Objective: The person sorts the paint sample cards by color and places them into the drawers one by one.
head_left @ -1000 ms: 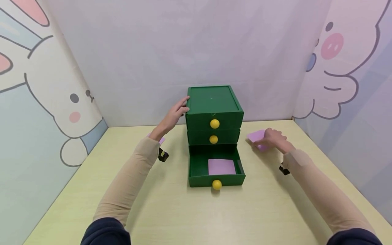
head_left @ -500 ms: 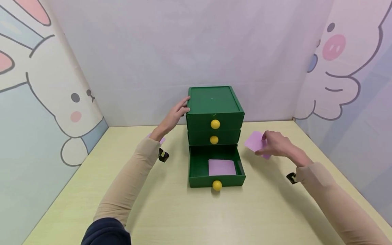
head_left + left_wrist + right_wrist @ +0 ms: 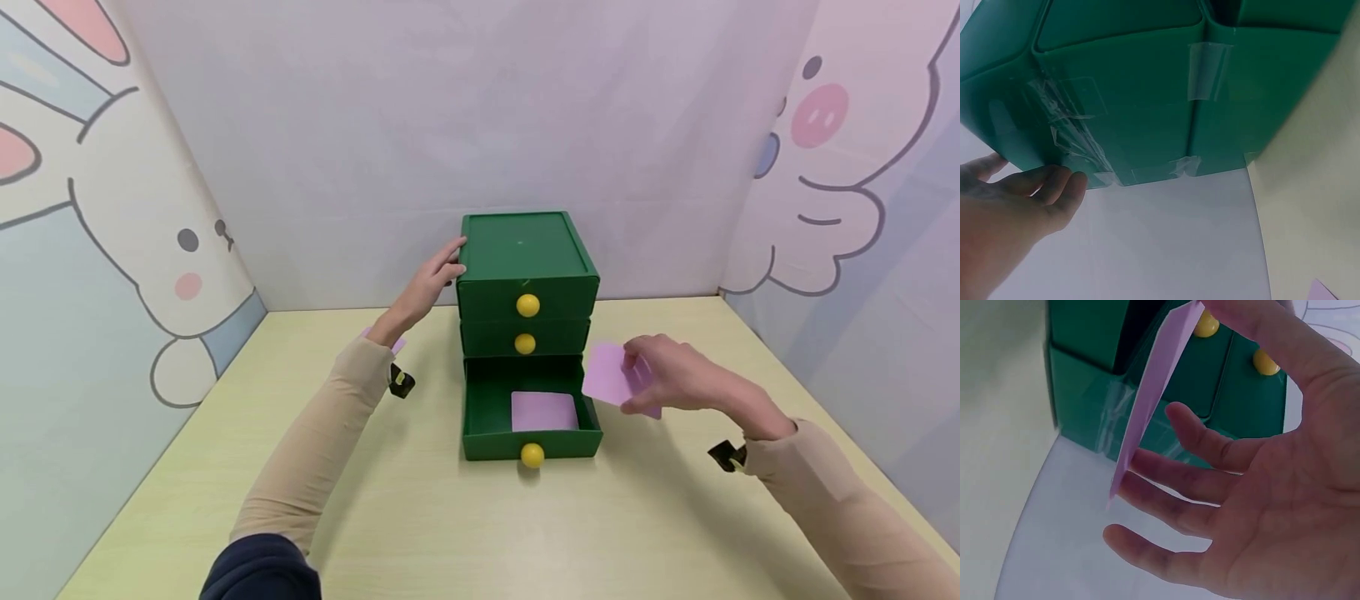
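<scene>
A green three-drawer cabinet [image 3: 525,246] with yellow knobs stands on the table; its bottom drawer [image 3: 491,446] is pulled out. In that drawer lies a lilac paper [image 3: 543,411]. My left hand [image 3: 422,292] rests its extended fingers against the cabinet's upper left side. Beside the drawer's right wall, above the table, my right hand [image 3: 678,377] holds another lilac paper [image 3: 602,375] between thumb and fingers. In the right wrist view this held paper [image 3: 1154,381] is seen nearly edge-on, gripped along its edges. The two upper drawers are closed.
Partly hidden by the left wrist, one more lilac paper [image 3: 400,343] lies on the pale table [image 3: 480,533]. White backdrop walls with cartoon animals enclose the back and sides. Clear tape [image 3: 1210,72] joins the cabinet's sections.
My right hand has picked the lilac paper up off the table and carried it left and nearer, toward the pulled-out drawer. The left hand has stayed on the cabinet.
</scene>
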The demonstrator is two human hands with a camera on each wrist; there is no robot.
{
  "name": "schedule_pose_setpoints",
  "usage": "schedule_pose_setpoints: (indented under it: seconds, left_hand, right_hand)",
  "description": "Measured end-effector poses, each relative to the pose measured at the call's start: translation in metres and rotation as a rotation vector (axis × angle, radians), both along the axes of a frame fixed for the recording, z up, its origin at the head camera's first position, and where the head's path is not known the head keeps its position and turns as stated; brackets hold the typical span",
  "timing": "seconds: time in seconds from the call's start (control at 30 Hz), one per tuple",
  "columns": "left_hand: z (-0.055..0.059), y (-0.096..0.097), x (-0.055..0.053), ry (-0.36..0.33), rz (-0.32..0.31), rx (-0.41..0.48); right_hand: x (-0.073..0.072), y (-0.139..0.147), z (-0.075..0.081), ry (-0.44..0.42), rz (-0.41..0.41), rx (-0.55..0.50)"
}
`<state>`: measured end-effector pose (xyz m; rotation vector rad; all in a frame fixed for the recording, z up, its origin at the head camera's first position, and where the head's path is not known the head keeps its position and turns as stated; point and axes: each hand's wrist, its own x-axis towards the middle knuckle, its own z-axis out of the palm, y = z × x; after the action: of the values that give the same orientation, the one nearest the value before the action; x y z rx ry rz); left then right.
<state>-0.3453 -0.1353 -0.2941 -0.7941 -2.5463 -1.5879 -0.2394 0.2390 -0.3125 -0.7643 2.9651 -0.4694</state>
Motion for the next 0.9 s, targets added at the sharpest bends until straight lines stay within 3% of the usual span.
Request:
schedule_pose_setpoints:
  seconds: [0.23,0.63,0.9]
  left_hand:
    - [0.001,0.0,0.002,-0.008,0.008,-0.004]
    - [0.002,0.001,0.001,-0.028,-0.001,0.0]
    - [0.023,0.005,0.026,-0.035,-0.014,-0.01]
  right_hand:
    - [0.009,-0.023,0.003,0.037,0.074,0.01]
    - [0.003,-0.071,-0.009,0.052,0.181,-0.003]
    - [0.0,-0.096,-0.014,0.056,0.245,-0.018]
